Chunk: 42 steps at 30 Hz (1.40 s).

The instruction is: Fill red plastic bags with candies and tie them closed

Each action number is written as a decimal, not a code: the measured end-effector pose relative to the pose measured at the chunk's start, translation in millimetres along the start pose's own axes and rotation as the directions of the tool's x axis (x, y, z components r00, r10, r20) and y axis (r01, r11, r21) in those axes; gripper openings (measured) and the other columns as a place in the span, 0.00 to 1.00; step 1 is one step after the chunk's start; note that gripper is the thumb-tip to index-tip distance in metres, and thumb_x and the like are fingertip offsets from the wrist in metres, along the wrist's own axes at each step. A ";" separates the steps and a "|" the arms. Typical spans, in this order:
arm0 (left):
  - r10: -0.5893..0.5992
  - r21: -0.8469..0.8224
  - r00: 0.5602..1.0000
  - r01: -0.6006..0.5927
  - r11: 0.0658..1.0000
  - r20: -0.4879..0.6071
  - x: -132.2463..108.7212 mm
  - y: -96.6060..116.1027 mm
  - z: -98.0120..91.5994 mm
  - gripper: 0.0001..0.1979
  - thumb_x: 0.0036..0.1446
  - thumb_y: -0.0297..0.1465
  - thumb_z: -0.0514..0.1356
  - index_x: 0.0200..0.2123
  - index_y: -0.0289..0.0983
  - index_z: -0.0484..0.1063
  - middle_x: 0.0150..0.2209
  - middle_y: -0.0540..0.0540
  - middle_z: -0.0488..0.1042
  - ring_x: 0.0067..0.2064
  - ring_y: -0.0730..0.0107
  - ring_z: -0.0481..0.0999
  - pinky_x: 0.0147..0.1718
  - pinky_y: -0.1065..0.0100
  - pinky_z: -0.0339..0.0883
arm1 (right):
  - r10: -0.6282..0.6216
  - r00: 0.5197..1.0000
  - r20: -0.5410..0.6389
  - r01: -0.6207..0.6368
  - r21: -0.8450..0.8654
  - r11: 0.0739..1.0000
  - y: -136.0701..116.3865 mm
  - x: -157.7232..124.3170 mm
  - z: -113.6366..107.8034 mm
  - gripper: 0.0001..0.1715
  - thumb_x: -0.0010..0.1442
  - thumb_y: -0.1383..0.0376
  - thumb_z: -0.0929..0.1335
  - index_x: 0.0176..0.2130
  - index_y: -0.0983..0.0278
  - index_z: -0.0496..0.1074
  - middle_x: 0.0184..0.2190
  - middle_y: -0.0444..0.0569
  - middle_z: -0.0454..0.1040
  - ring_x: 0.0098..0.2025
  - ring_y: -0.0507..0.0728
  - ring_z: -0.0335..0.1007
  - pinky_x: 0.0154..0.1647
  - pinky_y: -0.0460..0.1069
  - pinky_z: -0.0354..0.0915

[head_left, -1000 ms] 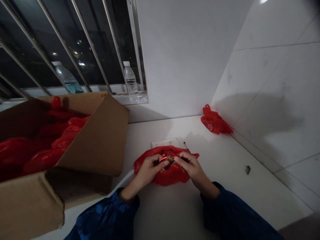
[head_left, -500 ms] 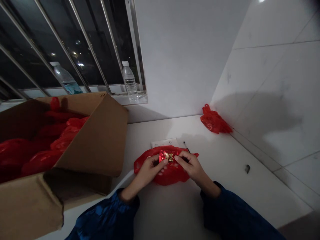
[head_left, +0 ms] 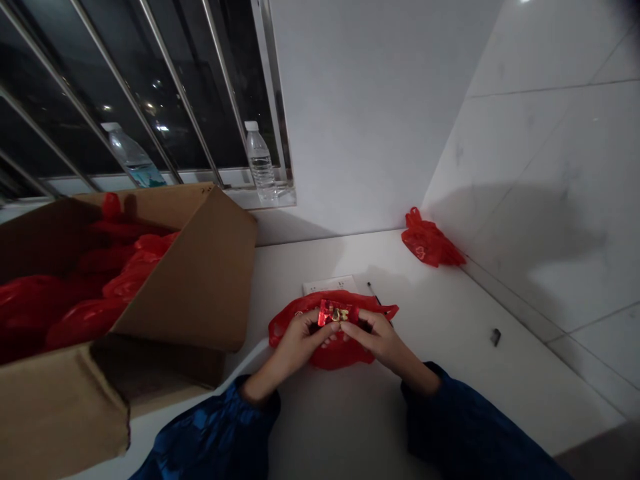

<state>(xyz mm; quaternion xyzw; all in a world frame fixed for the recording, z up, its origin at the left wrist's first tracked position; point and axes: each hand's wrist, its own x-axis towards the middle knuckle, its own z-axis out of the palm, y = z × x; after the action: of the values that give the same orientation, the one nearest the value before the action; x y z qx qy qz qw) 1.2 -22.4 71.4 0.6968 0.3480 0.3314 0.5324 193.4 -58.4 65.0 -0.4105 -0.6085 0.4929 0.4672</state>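
I have the packet (head_left: 336, 313), shiny red with a gold pattern, directly over the bag (head_left: 343, 360), its patterned face up towards my camera. My left hand (head_left: 299, 339) has a narrow grip on its left end; my right hand (head_left: 377, 338) grips the right end just as narrowly, and the thumbs come close together along the lower edge. How the fingers sit behind it I cannot tell. The bag is red plastic, spread on the white counter (head_left: 450, 320). Just beyond the bag I see paper (head_left: 327, 283), partly covered by it, and a dark pen (head_left: 373, 293). Farther beyond the bag and to its right, near the corner, sits a second bag (head_left: 430, 241), also red. Well to the bag's right lies a small dark object (head_left: 495, 337), too small to make out. To the bag's left stands the box (head_left: 200, 287), holding red bundles (head_left: 135, 273). Beyond the bag, on its left, one bottle (head_left: 261, 167) stands on the sill (head_left: 287, 199).
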 end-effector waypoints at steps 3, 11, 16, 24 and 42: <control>-0.008 -0.006 1.000 0.008 1.000 0.001 0.3 1.2 1.1 0.14 0.60 0.40 0.61 0.35 0.33 0.76 0.29 0.47 0.76 0.29 0.72 0.72 0.29 0.72 0.67 | -0.027 1.000 0.001 0.027 -0.021 0.999 3.8 0.5 -0.4 0.14 0.64 0.55 0.68 0.37 0.62 0.76 0.32 0.45 0.77 0.35 0.55 0.71 0.38 0.49 0.65; -0.038 -0.044 0.999 0.037 0.998 -0.028 -0.4 -0.1 1.7 0.14 0.58 0.39 0.63 0.35 0.33 0.75 0.28 0.49 0.74 0.28 0.73 0.71 0.29 0.72 0.67 | -0.064 0.998 0.006 0.064 -0.033 0.997 6.2 0.4 -2.8 0.12 0.65 0.57 0.67 0.42 0.62 0.75 0.34 0.46 0.77 0.37 0.55 0.71 0.39 0.49 0.66; -0.031 -0.022 0.999 0.030 0.999 -0.020 -0.7 1.5 2.6 0.14 0.59 0.40 0.62 0.36 0.33 0.75 0.28 0.48 0.74 0.28 0.72 0.70 0.30 0.71 0.66 | -0.075 0.997 0.003 0.075 -0.050 0.996 2.3 -0.8 -3.4 0.12 0.64 0.57 0.67 0.40 0.62 0.75 0.33 0.45 0.76 0.36 0.54 0.70 0.39 0.49 0.65; 0.071 0.187 0.976 -0.032 0.982 -0.207 3.5 6.1 -8.5 0.19 0.62 0.43 0.58 0.25 0.35 0.68 0.25 0.52 0.69 0.28 0.73 0.66 0.29 0.73 0.59 | -0.037 0.998 -0.053 0.021 -0.273 0.962 4.0 -2.2 -8.2 0.18 0.62 0.50 0.69 0.32 0.62 0.73 0.23 0.41 0.69 0.26 0.52 0.63 0.29 0.47 0.59; 0.063 0.735 0.982 0.091 0.672 -0.178 0.1 -0.7 -16.3 0.12 0.64 0.37 0.55 0.46 0.42 0.75 0.42 0.47 0.80 0.38 0.64 0.78 0.34 0.67 0.66 | -0.139 0.942 -0.307 0.127 -0.060 0.990 23.1 5.2 -7.6 0.18 0.67 0.57 0.64 0.55 0.58 0.64 0.50 0.51 0.73 0.51 0.58 0.71 0.52 0.53 0.68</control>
<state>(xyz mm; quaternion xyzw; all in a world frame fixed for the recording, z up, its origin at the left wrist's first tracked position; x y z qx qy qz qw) -12.4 -13.8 74.2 0.8152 0.5064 0.2224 0.1718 200.6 -47.6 43.8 -0.4498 -0.5636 0.3775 0.5810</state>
